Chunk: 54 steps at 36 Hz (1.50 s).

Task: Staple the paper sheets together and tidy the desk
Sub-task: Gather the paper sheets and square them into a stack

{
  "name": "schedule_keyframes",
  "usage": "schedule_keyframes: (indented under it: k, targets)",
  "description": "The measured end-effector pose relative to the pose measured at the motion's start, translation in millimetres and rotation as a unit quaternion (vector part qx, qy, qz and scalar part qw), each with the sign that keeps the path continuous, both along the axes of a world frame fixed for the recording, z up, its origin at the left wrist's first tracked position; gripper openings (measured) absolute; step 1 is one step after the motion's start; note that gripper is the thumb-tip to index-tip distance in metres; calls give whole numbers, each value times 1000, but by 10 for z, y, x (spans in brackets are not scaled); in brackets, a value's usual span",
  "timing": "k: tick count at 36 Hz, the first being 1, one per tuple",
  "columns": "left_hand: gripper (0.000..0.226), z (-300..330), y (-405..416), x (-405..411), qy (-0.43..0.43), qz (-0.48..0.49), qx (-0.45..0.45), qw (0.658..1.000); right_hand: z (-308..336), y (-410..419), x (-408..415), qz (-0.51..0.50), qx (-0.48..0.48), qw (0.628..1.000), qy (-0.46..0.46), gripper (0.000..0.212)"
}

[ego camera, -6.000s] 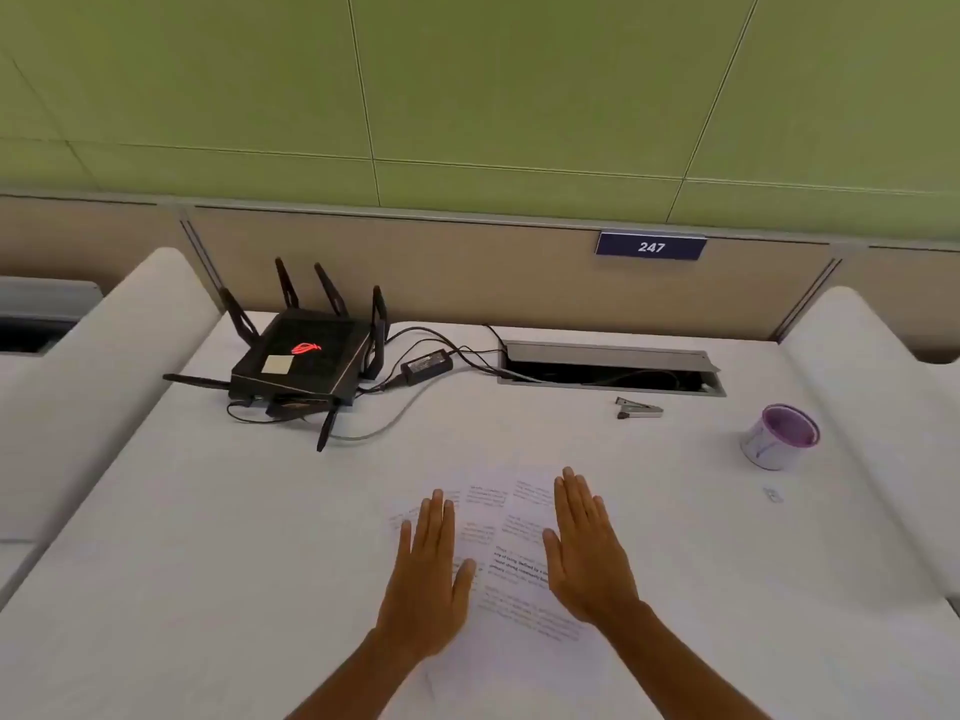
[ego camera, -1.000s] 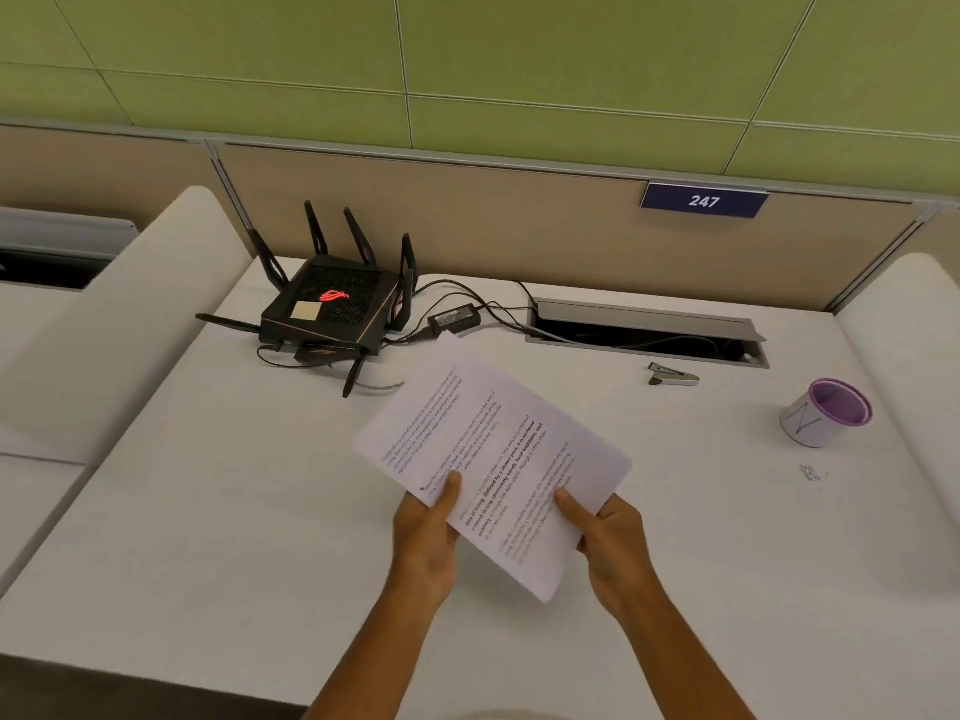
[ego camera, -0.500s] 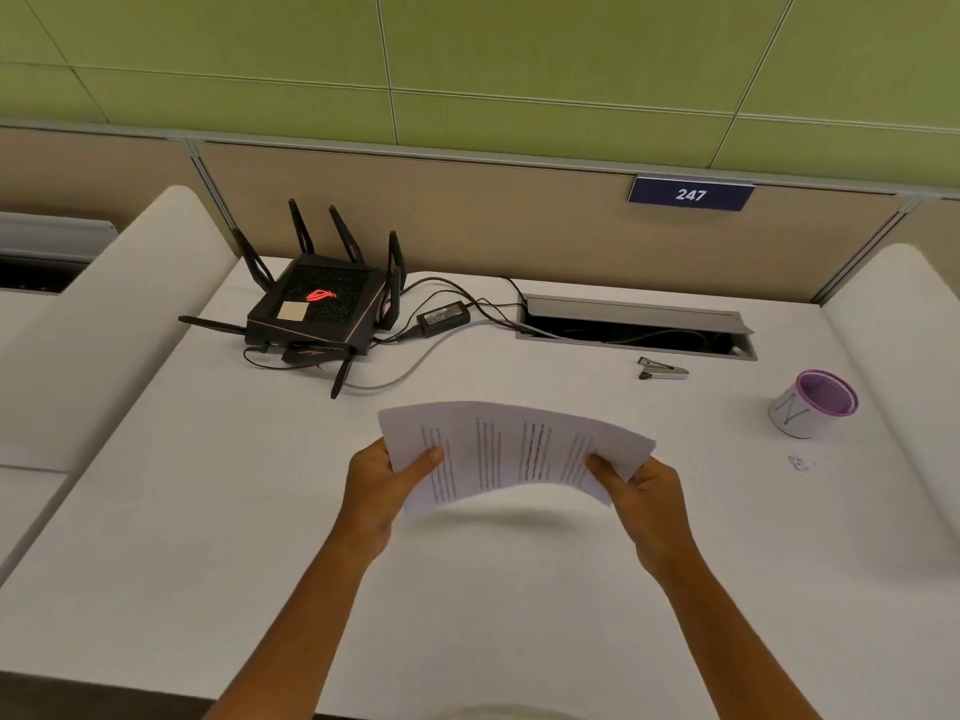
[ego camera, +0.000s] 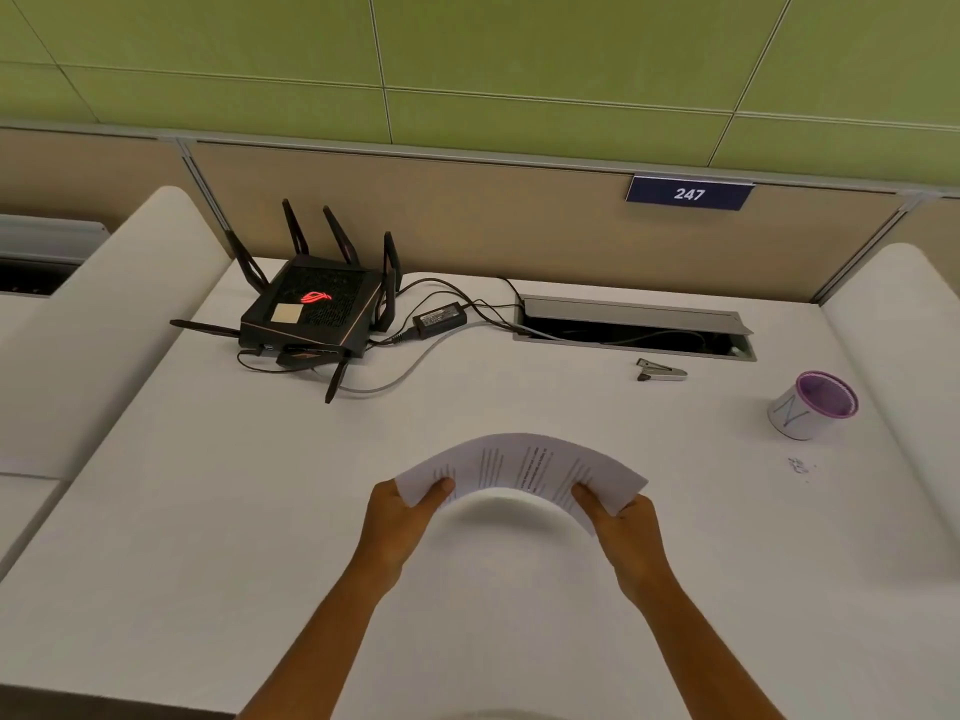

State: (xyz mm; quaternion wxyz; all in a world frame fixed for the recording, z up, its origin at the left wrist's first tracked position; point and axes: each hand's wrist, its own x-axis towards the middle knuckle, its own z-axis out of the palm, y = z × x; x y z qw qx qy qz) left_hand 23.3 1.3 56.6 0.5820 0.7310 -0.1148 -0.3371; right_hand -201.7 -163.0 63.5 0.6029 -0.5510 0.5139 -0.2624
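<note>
Bowing paper sheets (ego camera: 524, 467) above white desk (ego camera: 208, 511), green wall (ego camera: 519, 44) behind

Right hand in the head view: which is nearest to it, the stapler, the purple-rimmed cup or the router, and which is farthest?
From the right hand:
1. Stapler, beyond it, near the cable slot.
2. Purple-rimmed cup, out to the right; close to the stapler's distance.
3. Router, far left corner.
</note>
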Motion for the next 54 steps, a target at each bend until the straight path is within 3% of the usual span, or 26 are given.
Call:
schedule_keyframes:
  k: [7, 12, 20, 23, 28, 34, 41, 50, 54]
  targets:
    - [29, -137, 38, -109, 9, -13, 30, 999, -190, 27, -39, 40, 22, 998, 42, 28]
    - [15, -101, 71, -65, 46, 29, 22, 998, -93, -121, -88, 49, 15, 997, 51, 24]
    - [22, -64, 219, 43, 75, 39, -14, 996, 127, -341, -156, 142, 72, 986, -51, 35]
    - [18, -43, 247, 6, 93, 40, -33, 994, 141, -304, -113, 127, 114, 980, -101, 37]
    - [33, -10, 248, -126, 142, 69, -78, 984, 99, -117, 18, 72, 165, 969, -168, 34]
    - [34, 11, 169, -471, 204, 78, -104, 970, 110, 208, 251, 59, 133, 979, -142, 39]
    - [39, 20, 250, -315, 181, 73, -100, 976, 259, 88, 278, 74, 61, 994, -48, 26]
    - [46, 380, 9, 115, 56, -98, -51, 992, 490, -145, 255, 112, 0, 994, -12, 21]
    - [30, 598, -225, 90, -2, -88, -78, 993, 579, -106, 283, 115, -43, 992, -22, 25]
